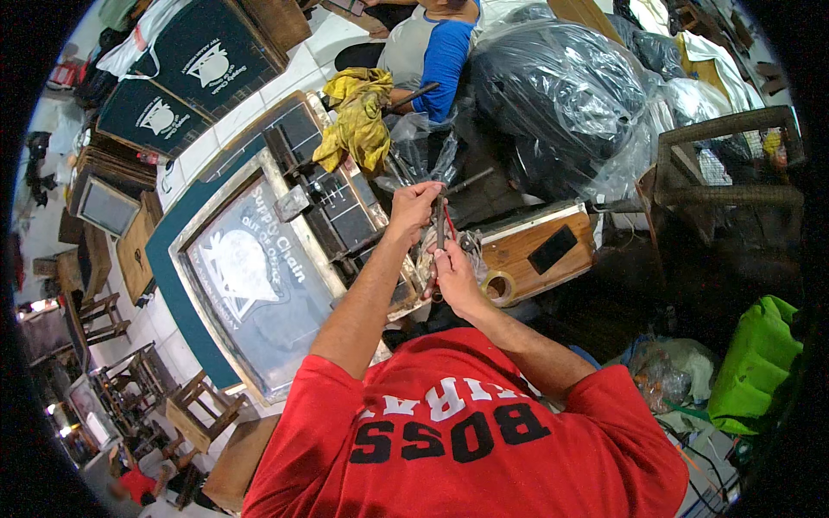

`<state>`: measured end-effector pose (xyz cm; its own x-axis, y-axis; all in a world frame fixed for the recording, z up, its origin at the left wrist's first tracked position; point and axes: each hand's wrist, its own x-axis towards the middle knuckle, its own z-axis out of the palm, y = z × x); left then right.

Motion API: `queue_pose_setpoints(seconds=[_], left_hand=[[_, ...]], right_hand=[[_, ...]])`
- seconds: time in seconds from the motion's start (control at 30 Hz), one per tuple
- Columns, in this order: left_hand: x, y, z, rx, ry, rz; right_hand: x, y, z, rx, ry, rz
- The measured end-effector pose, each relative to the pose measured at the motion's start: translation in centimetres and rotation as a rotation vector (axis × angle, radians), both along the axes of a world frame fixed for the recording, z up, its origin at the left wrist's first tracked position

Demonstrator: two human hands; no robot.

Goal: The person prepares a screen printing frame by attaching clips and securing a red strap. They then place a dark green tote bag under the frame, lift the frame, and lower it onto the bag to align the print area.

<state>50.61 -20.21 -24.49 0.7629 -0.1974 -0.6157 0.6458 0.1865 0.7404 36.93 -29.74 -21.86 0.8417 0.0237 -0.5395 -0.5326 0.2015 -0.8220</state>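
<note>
Slim grey-brown rod (440, 217), one, held in front of the chest near the middle of the view; left hand (416, 207), fingers pinched on its upper part; right hand (455, 272), fingers closed round its lower part. Red strand (450, 223), beside the rod. Pale crumpled material (471, 245), behind the hands, kind unclear. Wooden panel (515, 251), just to the right, bearing a dark flat rectangular object (553, 250) and, near its lower edge, a roll of tape (497, 287). Pale-edged screen frame (319, 255), left, with a white printed design, lying over a dark green panel (169, 276). Yellow cloth (356, 121), crumpled, beyond the left hand. Large clear plastic sack (561, 86), upper right, bulging with dark contents, kind not discernible. Clear plastic bag (669, 371), lower right, crumpled, holding small mixed matter too blurred to identify. Bright green bag (754, 371), beside it, contents hidden. Co-worker in a blue sleeve (449, 62), at the top, beside the large sack.
</note>
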Motion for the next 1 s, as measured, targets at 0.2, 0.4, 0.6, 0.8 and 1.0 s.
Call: queue_pose_setpoints(seconds=[0.2,0.4,0.6,0.8,1.0], left_hand=[[-0.2,-0.2,1.6,0.006,0.018,-0.002],[-3.0,-0.9,2.8,0.226,-0.155,-0.209],[-4.5,-3.1,2.0,0.466,-0.315,-0.032],[-5.3,-4.6,1.3,0.299,-0.285,0.178],[-4.9,-9.7,2.1,0.195,-0.156,0.433]], right_hand=[[1.7,-0.8,1.0,0.266,0.269,-0.047],[2.9,-1.2,1.5,-0.178,0.006,0.300],[3.7,-2.6,2.9,-0.271,-0.102,0.468],[4.2,-4.1,3.0,-0.242,0.050,0.557],[13.9,-14.3,5.7,-0.568,0.108,1.336]])
